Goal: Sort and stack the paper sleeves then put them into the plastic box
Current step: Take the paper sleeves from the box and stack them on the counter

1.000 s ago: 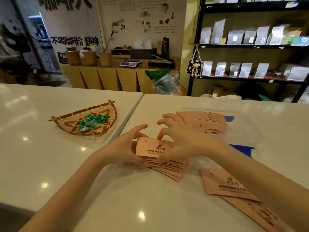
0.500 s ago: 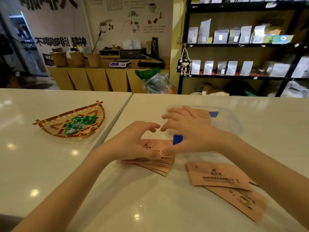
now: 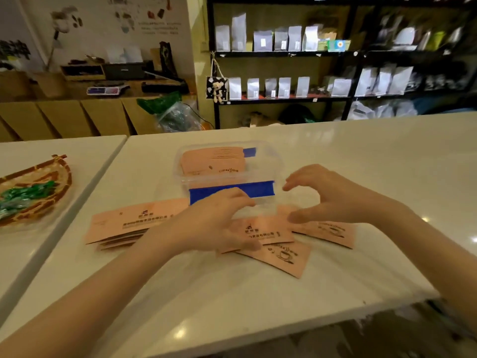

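A clear plastic box (image 3: 265, 158) with blue tape holds a stack of pink paper sleeves (image 3: 214, 161). In front of it, at the left, lies another stack of sleeves (image 3: 129, 223) on the white table. Three loose sleeves (image 3: 273, 233) lie fanned out to the right of that stack. My left hand (image 3: 214, 223) rests over the left edge of the loose sleeves, fingers spread and touching them. My right hand (image 3: 333, 195) hovers above their right side, fingers curved and apart, holding nothing.
A woven basket (image 3: 38, 177) with green wrapped sweets sits on the neighbouring table at the left. The table's front edge (image 3: 335, 319) runs close below my arms. Black shelves with bags (image 3: 284, 47) stand behind the table.
Both hands have left the stack at the left and moved right, over the loose sleeves. The view has swung to the right.
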Demonstrator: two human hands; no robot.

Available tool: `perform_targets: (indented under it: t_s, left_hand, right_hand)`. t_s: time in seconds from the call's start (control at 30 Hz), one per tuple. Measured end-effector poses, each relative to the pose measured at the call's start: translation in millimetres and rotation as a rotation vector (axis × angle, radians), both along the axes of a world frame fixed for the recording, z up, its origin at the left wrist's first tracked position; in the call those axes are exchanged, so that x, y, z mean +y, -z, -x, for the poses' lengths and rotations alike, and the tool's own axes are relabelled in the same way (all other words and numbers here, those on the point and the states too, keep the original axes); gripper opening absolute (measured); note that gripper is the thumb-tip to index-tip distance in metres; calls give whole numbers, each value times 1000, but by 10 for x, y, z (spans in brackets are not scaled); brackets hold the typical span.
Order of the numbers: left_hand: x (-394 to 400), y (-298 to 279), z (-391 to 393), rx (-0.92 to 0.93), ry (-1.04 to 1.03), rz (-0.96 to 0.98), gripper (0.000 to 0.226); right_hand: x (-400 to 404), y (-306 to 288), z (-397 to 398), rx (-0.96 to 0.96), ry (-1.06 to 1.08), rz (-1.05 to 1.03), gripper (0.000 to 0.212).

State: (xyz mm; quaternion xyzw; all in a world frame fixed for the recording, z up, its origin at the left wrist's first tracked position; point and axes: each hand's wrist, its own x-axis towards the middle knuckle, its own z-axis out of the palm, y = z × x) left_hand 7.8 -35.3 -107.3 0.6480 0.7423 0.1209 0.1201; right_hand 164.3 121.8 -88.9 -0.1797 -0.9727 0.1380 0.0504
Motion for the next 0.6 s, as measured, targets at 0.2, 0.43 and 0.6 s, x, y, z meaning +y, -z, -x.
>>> perform_targets:
  t_s: [0.2,0.43,0.6]
  left_hand:
    - [21,94,50,12,-48,104,80]
    - [-4,149,55,1,-41,97,70]
    - [2,137,38,-12,-34,47,69]
  right_hand:
    - [179,199,-285,-98,92,21,67]
    - [200,308,-317,-109,120,31,67]
    - [224,180,-354,-44,162,14,60]
